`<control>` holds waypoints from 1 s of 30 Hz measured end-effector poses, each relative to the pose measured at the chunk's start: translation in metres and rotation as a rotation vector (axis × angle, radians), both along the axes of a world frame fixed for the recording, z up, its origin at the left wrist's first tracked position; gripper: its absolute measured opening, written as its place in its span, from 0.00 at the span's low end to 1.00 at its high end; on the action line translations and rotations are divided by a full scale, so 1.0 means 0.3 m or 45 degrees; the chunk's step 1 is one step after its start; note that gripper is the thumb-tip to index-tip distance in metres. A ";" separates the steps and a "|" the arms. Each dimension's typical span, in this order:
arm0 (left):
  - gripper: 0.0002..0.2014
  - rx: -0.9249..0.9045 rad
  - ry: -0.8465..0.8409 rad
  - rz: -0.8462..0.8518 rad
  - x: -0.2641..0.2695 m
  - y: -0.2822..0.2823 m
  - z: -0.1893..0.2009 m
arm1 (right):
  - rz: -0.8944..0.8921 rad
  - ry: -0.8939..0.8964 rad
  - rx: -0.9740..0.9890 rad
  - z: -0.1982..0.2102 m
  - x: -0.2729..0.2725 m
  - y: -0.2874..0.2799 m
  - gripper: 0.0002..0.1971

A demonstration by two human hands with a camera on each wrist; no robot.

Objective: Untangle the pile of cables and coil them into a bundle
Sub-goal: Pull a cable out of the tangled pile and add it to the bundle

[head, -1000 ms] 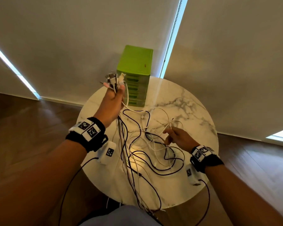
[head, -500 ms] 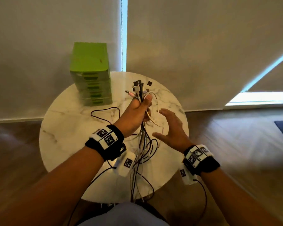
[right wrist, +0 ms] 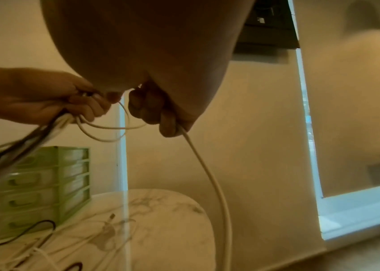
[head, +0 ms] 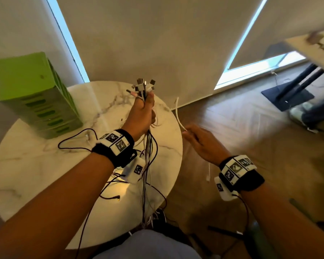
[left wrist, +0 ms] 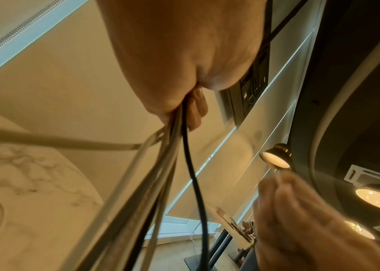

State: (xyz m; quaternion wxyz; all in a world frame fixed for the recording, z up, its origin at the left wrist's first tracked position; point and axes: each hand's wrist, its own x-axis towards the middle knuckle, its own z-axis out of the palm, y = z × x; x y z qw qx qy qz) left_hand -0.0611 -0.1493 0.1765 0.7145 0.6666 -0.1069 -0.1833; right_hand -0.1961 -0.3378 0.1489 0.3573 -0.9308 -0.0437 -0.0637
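Note:
My left hand [head: 145, 113] grips a bunch of cables [head: 148, 146] upright above the round marble table [head: 36, 165]. Several plugs [head: 143, 86] stick out above the fist. The black and white strands [left wrist: 161, 165] hang down past the table's near edge. My right hand [head: 198, 141] is off the table's right side. It holds one white cable [right wrist: 207, 174] in curled fingers; a stretch of that white cable [head: 178, 114] rises toward the table rim. More black and white cables [right wrist: 45, 243] lie loose on the tabletop.
A green drawer unit [head: 34, 96] stands at the table's back left. White blinds [head: 157, 43] hang close behind the table. Wooden floor [head: 251, 128] spreads to the right, where a dark stand base [head: 286, 96] and a person's shoe [head: 299, 114] sit.
My view has swung right. The left hand kept the bunch raised. The right hand moved from beside the bunch out past the table's right edge, taking hold of a white cable.

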 end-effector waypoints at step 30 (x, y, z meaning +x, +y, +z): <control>0.14 0.001 0.065 0.117 -0.018 -0.038 -0.095 | -0.338 -0.084 0.129 -0.079 0.025 0.073 0.11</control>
